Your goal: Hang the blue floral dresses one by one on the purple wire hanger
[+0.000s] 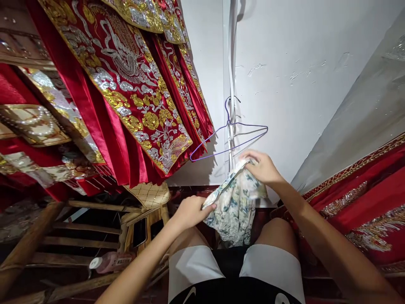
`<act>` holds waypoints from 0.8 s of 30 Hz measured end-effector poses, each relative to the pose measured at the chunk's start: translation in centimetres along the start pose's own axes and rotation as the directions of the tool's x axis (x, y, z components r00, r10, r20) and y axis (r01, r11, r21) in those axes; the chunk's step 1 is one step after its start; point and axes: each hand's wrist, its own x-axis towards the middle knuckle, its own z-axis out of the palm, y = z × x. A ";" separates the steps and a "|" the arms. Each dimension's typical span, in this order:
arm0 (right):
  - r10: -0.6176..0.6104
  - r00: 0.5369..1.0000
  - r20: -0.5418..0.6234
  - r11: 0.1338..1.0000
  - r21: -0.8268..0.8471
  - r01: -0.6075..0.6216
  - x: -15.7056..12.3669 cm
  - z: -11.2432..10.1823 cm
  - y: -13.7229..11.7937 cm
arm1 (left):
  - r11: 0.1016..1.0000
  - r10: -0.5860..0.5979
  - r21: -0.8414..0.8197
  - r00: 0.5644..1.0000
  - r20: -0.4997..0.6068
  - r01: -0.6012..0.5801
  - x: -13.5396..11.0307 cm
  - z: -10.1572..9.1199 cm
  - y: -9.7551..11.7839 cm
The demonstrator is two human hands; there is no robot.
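Note:
Both my hands hold a pale floral garment [236, 209] in front of my knees. My left hand [190, 211] is closed on its lower left edge. My right hand [261, 166] is closed on its top corner, raised toward the wall. Just above and to the left of my right hand, a purple wire hanger [232, 135] hangs empty from a white strip on the white wall. The garment droops between my legs, which are in white and black shorts.
Red robes with gold and silver embroidery [126, 84] hang at the left, close to the hanger. More red embroidered cloth [363, 202] lies at the right. A wooden stool with a quilted cushion [148, 196] stands at lower left, and a pink bottle [109, 261] lies beside it.

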 end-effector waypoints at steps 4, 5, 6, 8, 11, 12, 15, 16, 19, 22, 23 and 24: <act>-0.037 0.993 -0.113 0.998 -0.060 0.031 5.0 1.3 3.5 | 0.939 -0.161 0.313 0.986 0.032 0.143 -0.4 -3.9 -1.0; -0.026 0.995 -0.093 0.995 -0.102 0.016 5.7 1.6 4.2 | 0.915 -0.205 0.360 0.978 0.031 0.180 -0.3 -4.6 -1.2; -0.008 0.998 -0.066 0.991 -0.131 -0.001 6.1 1.8 4.9 | 0.894 -0.242 0.393 0.970 0.021 0.215 0.0 -5.2 -1.4; 0.020 1.000 -0.022 0.984 -0.176 -0.024 5.8 1.6 5.6 | 0.869 -0.277 0.415 0.960 -0.044 0.270 0.9 -6.0 -2.1; -0.003 1.000 -0.015 0.967 -0.254 -0.001 3.5 0.1 5.5 | 0.918 -0.180 0.311 0.956 -0.230 0.247 2.5 -6.4 -3.6; -0.009 1.000 -0.018 0.961 -0.278 0.004 2.6 -0.6 5.3 | 0.951 -0.114 0.241 0.945 -0.306 0.193 3.0 -6.5 -4.1; 0.016 1.000 -0.023 0.952 -0.305 -0.023 0.3 -2.6 4.3 | 0.999 0.030 -0.012 0.843 -0.537 -0.043 4.5 -6.7 -5.0; 0.029 0.999 -0.019 0.953 -0.302 -0.033 -0.2 -3.0 4.0 | 0.989 0.035 -0.093 0.804 -0.594 -0.112 5.1 -6.8 -4.9; 0.021 1.000 0.013 0.972 -0.235 -0.017 -0.8 -3.3 3.1 | 0.922 0.005 -0.281 0.734 -0.679 -0.266 7.3 -7.9 -3.8; -0.030 0.998 0.060 0.992 -0.118 0.037 -0.6 -2.7 2.3 | 0.854 0.054 -0.362 0.756 -0.653 -0.373 9.9 -9.3 -2.2; -0.041 0.996 0.078 0.995 -0.092 0.048 -0.5 -2.4 2.1 | 0.847 0.097 -0.358 0.777 -0.622 -0.393 10.7 -9.8 -1.7; -0.046 0.995 0.091 0.995 -0.079 0.053 -0.4 -2.3 2.0 | 0.848 0.142 -0.343 0.797 -0.587 -0.404 11.3 -10.1 -1.2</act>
